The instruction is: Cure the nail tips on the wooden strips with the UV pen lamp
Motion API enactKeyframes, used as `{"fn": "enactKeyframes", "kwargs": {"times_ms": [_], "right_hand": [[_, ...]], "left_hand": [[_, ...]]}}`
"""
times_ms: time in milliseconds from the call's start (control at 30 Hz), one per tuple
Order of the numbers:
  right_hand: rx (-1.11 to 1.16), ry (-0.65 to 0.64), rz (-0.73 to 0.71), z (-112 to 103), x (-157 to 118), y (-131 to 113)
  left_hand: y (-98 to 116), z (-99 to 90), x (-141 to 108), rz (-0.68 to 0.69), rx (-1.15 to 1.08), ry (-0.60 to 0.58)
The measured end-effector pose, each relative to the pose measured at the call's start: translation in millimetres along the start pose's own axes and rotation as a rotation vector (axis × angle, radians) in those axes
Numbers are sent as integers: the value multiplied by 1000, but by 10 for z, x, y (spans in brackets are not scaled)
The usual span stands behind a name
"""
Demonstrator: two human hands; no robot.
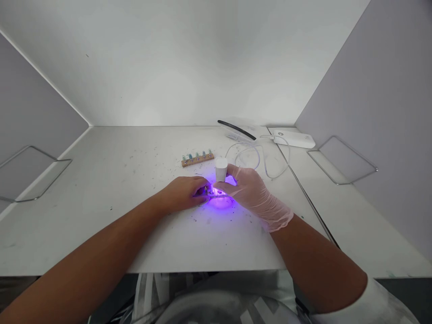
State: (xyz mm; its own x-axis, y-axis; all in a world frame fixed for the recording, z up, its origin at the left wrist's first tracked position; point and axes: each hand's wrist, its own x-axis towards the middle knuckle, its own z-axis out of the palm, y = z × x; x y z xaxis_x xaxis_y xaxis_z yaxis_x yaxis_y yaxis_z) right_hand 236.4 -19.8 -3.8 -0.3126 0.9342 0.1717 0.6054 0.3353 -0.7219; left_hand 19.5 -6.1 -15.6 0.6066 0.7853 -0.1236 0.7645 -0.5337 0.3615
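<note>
In my right hand (248, 186), which wears a thin pale glove, is a small white UV lamp (221, 167). My fingers are closed around its body. Violet light falls from it onto the table and onto a narrow strip (219, 196) with small pieces on it, too glary to make out fully. My bare left hand (189, 192) pinches the left end of this strip between thumb and fingers. Just behind it lies a wooden bar (197, 160) carrying several small upright nail tips in greenish and blue tones.
A white cable (265, 157) loops across the table toward a white power bank (294, 138) at the back right. A curved dark nail file (236, 129) lies near the back wall. Wire frames stick out at left (43, 180) and right (342, 159). Small dark specks dot the tabletop (101, 180).
</note>
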Motion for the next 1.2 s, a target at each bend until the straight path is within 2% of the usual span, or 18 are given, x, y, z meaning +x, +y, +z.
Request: {"fn": "enactKeyframes", "kwargs": {"times_ms": [1200], "right_hand": [[4, -8, -5, 7, 7, 9]], "left_hand": [[5, -7, -5, -9, 4, -6]]}}
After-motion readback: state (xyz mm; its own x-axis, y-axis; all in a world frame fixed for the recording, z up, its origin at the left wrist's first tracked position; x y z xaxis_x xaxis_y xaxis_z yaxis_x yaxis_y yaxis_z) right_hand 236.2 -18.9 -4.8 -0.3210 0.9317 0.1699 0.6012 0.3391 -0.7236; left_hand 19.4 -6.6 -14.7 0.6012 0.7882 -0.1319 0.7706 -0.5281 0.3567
